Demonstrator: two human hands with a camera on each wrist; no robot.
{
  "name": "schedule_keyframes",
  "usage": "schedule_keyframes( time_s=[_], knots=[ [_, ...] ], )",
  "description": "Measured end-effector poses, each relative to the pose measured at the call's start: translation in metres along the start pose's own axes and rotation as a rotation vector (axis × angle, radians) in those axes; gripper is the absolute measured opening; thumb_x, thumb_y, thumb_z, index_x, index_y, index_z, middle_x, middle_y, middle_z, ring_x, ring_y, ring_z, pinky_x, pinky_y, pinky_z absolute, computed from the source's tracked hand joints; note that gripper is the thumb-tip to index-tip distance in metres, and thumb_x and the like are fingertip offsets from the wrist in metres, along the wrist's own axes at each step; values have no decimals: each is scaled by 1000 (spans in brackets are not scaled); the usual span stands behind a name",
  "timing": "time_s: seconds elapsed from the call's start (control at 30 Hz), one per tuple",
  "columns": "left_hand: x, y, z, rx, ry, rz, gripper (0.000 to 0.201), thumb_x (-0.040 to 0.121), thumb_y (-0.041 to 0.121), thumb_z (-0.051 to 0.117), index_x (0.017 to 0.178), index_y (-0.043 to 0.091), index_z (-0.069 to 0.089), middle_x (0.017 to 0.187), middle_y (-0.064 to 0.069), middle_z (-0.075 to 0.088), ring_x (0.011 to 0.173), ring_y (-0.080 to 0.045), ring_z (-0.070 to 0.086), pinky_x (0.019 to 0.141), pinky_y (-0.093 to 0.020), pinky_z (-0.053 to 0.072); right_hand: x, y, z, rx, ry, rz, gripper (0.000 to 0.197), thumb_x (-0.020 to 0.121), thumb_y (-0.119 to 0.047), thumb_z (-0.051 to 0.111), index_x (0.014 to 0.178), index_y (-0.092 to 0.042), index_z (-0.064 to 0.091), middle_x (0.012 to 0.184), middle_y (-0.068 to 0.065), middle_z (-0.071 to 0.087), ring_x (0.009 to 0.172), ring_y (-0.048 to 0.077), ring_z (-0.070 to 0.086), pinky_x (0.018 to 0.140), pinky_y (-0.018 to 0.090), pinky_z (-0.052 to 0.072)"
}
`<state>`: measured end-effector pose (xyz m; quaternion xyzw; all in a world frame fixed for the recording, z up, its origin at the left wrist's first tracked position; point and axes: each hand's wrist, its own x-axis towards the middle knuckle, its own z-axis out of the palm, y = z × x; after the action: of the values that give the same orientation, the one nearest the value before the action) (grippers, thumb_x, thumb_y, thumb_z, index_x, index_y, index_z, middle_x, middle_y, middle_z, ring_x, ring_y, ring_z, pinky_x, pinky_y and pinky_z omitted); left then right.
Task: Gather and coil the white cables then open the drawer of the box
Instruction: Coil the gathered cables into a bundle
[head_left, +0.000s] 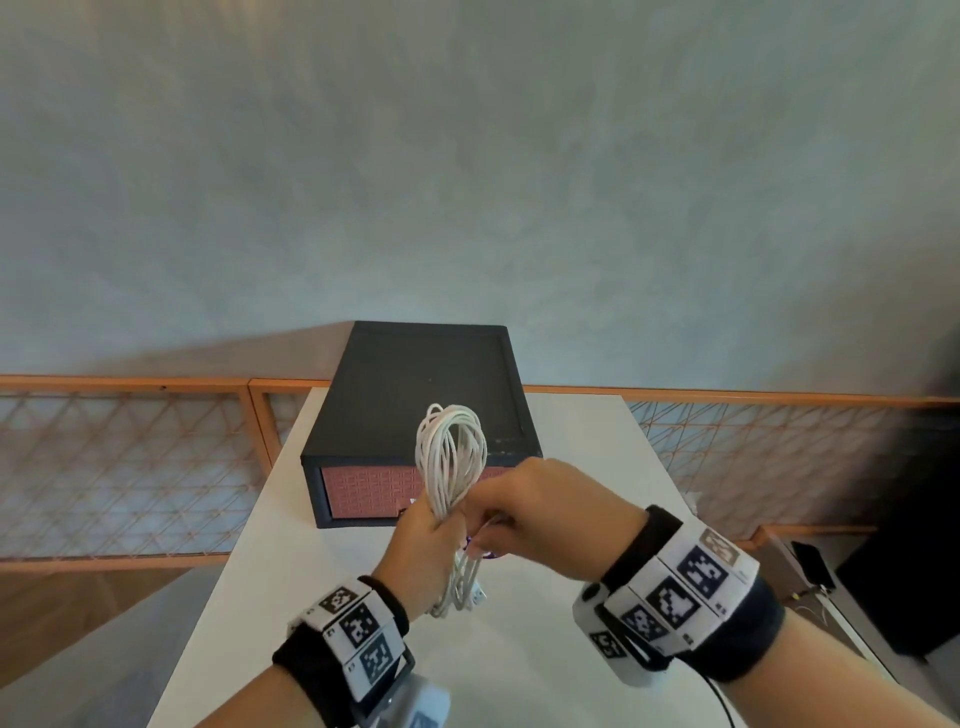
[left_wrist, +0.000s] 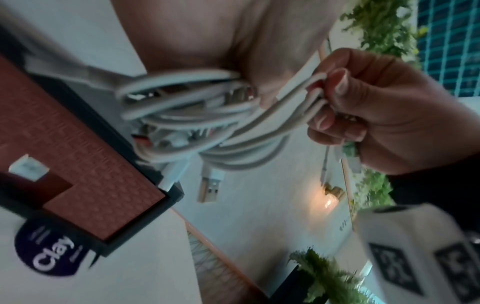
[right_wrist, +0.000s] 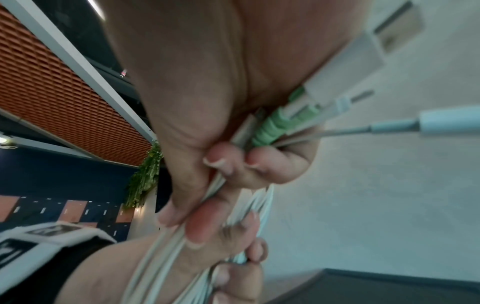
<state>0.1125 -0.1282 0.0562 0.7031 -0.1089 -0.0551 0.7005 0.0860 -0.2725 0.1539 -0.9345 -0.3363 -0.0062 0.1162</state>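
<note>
Left hand (head_left: 423, 540) is fisted round the middle of the white cables (head_left: 451, 457) — bundle upright, long axis vertical, loop end pointing up beyond the knuckles, plugs hanging below the palm. USB plug (left_wrist: 209, 186) dangles lowest, metal end down. Right hand (head_left: 540, 519) sits just right of the left, touching it, fingers (left_wrist: 335, 82) pinching a few strands pulled sideways out of the coil.

Just beyond both hands: black box (head_left: 426, 395), loop overlaps it in the head view. Its drawer (head_left: 366, 491), reddish textured front, is shut, facing the hands. Purple "Clay" sticker (left_wrist: 48, 253) lies on the table under the hands, in front of the box.

White table (head_left: 249, 597) under everything. Orange lattice railing (head_left: 130, 467) runs left and right beyond it, grey wall (head_left: 467, 156) behind. Green plants (left_wrist: 322, 273) show in the left wrist view — position relative to the table unclear.
</note>
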Motion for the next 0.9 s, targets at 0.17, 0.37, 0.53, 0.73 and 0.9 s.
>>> schedule_keyframes(
  time_s=[0.17,0.37,0.53,0.73,0.9],
  knots=[
    [-12,20,13,-265,-70,-23,17,73,21,60,74,5,56,50,5,56,47,-4,53,48,-18,45,3,0,6,223,5,46,11,80,-30,69,83,-19,66,77,-3,73,73,7,65,73,32,54],
    [-16,33,14,-283,-114,-172,40,99,23,34,65,13,54,52,1,49,50,-10,46,53,-24,42,2,3,9,203,85,75,19,74,-28,73,71,-19,57,69,-4,68,63,9,58,63,30,49],
    [-14,27,17,-283,-161,-137,46,96,53,34,84,17,61,51,5,49,50,-10,47,60,-28,42,4,9,6,177,119,121,21,72,-31,74,71,-19,57,63,-11,57,59,10,55,60,28,47],
    [-18,20,12,252,-340,78,35,78,12,74,97,34,55,81,19,61,80,13,59,70,-7,44,2,10,-2,259,61,234,29,65,-32,82,73,-14,60,68,0,66,55,8,55,58,26,52],
    [-22,14,9,181,-185,-10,29,88,3,52,80,31,50,63,14,51,63,-1,48,60,-11,41,-4,16,-8,318,-12,235,19,81,-32,69,90,-17,62,76,-7,64,60,4,56,54,13,44]
  ],
)
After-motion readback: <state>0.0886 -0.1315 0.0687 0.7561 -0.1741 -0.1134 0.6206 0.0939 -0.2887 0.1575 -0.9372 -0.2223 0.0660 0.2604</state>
